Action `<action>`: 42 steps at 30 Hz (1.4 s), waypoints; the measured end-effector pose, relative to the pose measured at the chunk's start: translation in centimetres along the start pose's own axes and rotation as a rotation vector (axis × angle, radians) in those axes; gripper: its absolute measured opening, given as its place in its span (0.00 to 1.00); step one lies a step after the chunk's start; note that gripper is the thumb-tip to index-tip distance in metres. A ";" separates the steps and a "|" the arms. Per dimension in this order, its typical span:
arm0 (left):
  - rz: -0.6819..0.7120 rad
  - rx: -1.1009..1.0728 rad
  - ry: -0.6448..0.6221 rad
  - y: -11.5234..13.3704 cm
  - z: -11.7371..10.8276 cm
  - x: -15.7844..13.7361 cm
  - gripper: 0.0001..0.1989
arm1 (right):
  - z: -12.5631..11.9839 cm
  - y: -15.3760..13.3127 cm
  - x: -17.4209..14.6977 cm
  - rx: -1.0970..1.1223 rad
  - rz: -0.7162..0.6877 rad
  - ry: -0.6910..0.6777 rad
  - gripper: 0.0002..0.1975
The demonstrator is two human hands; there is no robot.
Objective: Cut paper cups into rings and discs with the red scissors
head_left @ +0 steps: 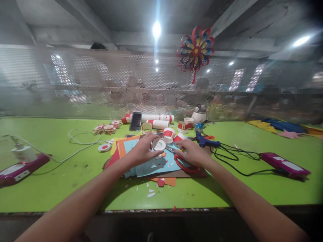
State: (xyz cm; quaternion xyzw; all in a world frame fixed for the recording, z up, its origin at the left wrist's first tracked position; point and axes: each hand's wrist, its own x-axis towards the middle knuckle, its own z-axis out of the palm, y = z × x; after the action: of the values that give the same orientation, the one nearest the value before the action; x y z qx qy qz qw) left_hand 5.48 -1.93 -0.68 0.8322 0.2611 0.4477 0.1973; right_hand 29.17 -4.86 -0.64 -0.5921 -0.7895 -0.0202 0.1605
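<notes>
My left hand (145, 148) is closed around the side of a small white paper cup piece (159, 144), whose round face is turned up toward me. Close to it, my right hand (190, 152) grips red-handled scissors (187, 166), the blades pointing left at the cup piece. Both hands are above a stack of coloured paper, with a light blue sheet (148, 168) on top. White and red paper scraps lie on that sheet. Just beyond my hands are a red-and-white paper cup (169, 134) and a second cup (180, 137) lying tilted.
A blue glue gun (205, 140) is to the right, its cord near a purple power strip (285, 164). Another power strip (25, 169) is at left. Stacked paper cups (157, 124), a phone (135, 121) and a kettle-like bottle (199, 115) stand along the back.
</notes>
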 end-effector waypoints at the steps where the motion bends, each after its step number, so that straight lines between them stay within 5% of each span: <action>1: -0.023 -0.007 -0.005 0.0 0.0 0.1 0.18 | -0.1 0.0 0.1 0.022 0.003 0.016 0.19; 5: -0.247 -0.172 -0.054 0.0 -0.4 0.4 0.15 | -0.7 0.2 0.3 0.082 0.003 0.055 0.17; 10: -0.488 -0.634 -0.197 -0.7 -1.4 0.3 0.16 | -2.7 -0.2 1.7 0.111 -0.064 0.006 0.14; 15: -0.532 -0.891 -0.156 -1.9 -1.6 0.2 0.17 | -4.3 -2.1 4.5 0.148 -0.097 0.086 0.15; 20: -0.600 -1.017 -0.058 -2.1 -1.6 0.5 0.19 | -2.6 -2.4 5.5 0.154 -0.043 0.224 0.20; 24: -0.679 -1.065 0.101 -2.5 -1.8 0.9 0.17 | -2.0 -0.9 4.8 0.088 -0.043 0.067 0.20; 30: -0.653 -1.218 0.168 -3.2 -2.9 1.3 0.16 | -3.4 0.2 3.1 -0.105 -0.106 -0.303 0.16; 37: -0.585 -1.276 0.215 -2.6 -3.7 1.4 0.15 | -2.2 -0.1 0.2 -0.230 -0.054 -0.431 0.34; 42: -0.467 -1.352 0.183 -2.7 -3.8 1.4 0.18 | -0.7 0.6 0.1 -0.190 0.013 -0.417 0.36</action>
State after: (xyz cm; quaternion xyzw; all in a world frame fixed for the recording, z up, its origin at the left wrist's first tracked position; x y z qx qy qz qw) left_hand 2.23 1.42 0.63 0.4097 0.1137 0.5253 0.7371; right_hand 29.90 -4.76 -0.10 -0.6008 -0.7964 0.0292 -0.0625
